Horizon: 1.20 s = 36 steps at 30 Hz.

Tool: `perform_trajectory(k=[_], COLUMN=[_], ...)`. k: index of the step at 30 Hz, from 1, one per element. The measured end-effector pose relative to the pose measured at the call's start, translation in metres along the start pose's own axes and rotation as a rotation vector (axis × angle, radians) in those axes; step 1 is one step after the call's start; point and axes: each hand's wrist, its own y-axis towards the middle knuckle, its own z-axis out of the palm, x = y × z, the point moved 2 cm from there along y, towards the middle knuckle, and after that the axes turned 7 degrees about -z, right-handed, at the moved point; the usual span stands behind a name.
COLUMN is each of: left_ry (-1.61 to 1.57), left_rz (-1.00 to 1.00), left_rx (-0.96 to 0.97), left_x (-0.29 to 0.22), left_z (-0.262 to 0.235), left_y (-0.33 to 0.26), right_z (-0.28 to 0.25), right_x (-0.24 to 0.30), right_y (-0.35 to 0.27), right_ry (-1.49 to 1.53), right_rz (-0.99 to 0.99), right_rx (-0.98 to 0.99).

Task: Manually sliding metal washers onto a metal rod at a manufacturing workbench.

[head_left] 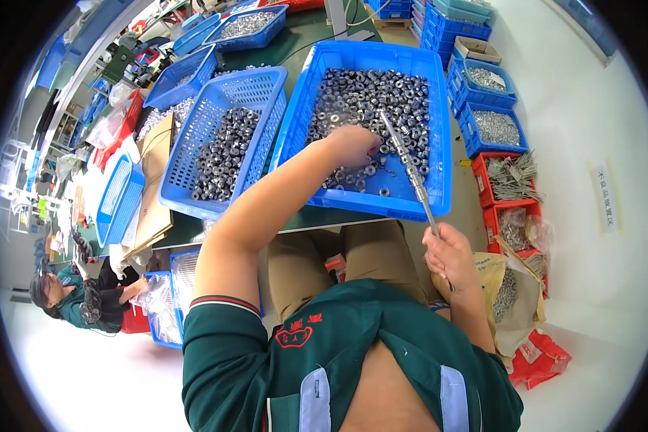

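Note:
My right hand is closed around the lower end of a thin metal rod, which slants up and away over the blue tub. Several small silvery ring-shaped parts are threaded along the rod. My left hand is down in the tub, closed, its fingertips beside the rod. What those fingers pinch, if anything, is hidden from view. A heap of small metal rings covers much of the tub's floor, with a few loose rings lying near its front wall.
Left of the tub stands a perforated blue basket of darker metal parts. Cardboard leans beside it. Blue bins and red bins line the right wall, above an open sack. Another person works at the far left.

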Motion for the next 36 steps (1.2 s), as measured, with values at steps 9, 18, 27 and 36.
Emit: perform_trajectory(k=[9, 18, 27, 36], left_ry=[-0.468, -1.573, -1.481, -1.416], left_rz=[0.122, 0.16, 0.183, 0.216], left_rx=[-0.132, 0.171, 0.148, 0.294], left_x=[0.031, 0.026, 0.028, 0.02], left_z=[-0.014, -0.038, -0.039, -0.035], left_y=[0.008, -0.008, -0.008, -0.003], right_z=[0.0, -0.003, -0.005, 0.001], right_x=[0.0, 0.003, 0.004, 0.001], right_y=[0.0, -0.001, -0.002, -0.007], right_ry=[0.023, -0.013, -0.029, -0.336], right_rz=[0.008, 0.031, 0.037, -0.021], right_rx=[0.012, 0.023, 0.027, -0.036])
